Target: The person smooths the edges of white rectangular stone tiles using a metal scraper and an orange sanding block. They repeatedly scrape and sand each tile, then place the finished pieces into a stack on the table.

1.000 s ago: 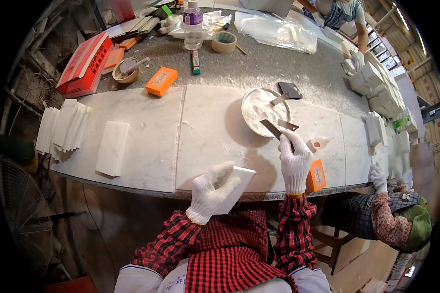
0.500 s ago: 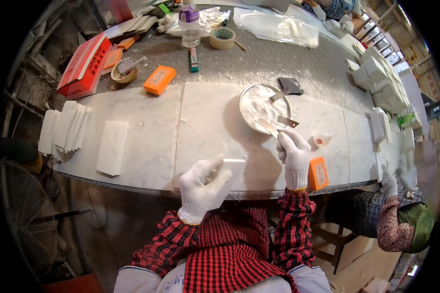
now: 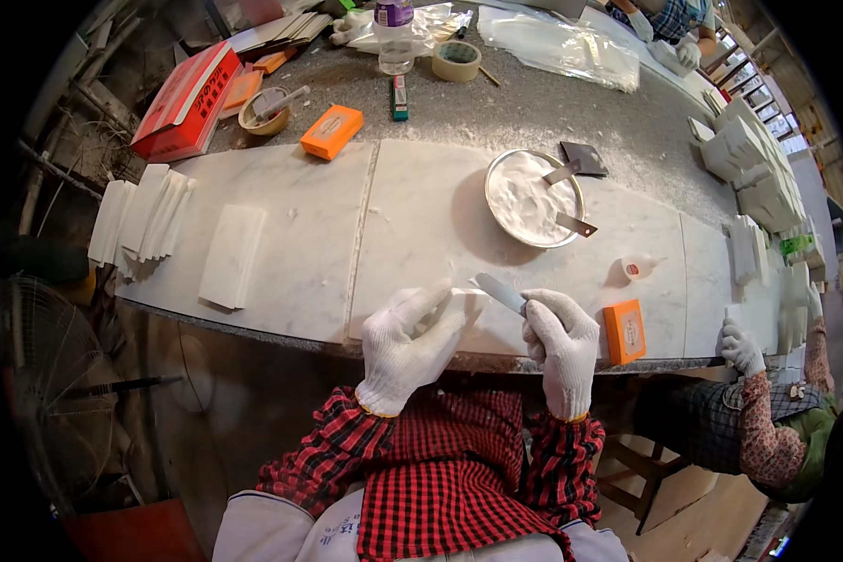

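My gloved left hand (image 3: 405,342) is closed around a white stone tile (image 3: 466,305), most of it hidden behind the fingers. In my gloved right hand (image 3: 562,351) is a putty knife (image 3: 499,292), its thin blade pointing left at the tile's upper edge. Whether blade and tile touch, I cannot tell. Beyond my hands stands a round metal bowl (image 3: 539,246) of white powdery paste (image 3: 526,199). Two more metal blades, one upper (image 3: 563,172) and one lower (image 3: 577,225), rest in it. An orange box (image 3: 625,332) lies right of my right hand.
White tiles stand in a row (image 3: 150,217) at the left, near a flat tile (image 3: 233,257). A small squeeze bottle (image 3: 639,268) lies right of the bowl. Farther back are a tape roll (image 3: 456,62), a clear bottle (image 3: 395,42) and a red box (image 3: 189,101). A co-worker's gloved hand (image 3: 742,348) is at right.
My right hand has drawn the putty knife out of the bowl, bringing it down and left to the tile. My left hand has turned and now covers more of the tile. The view has shifted slightly.
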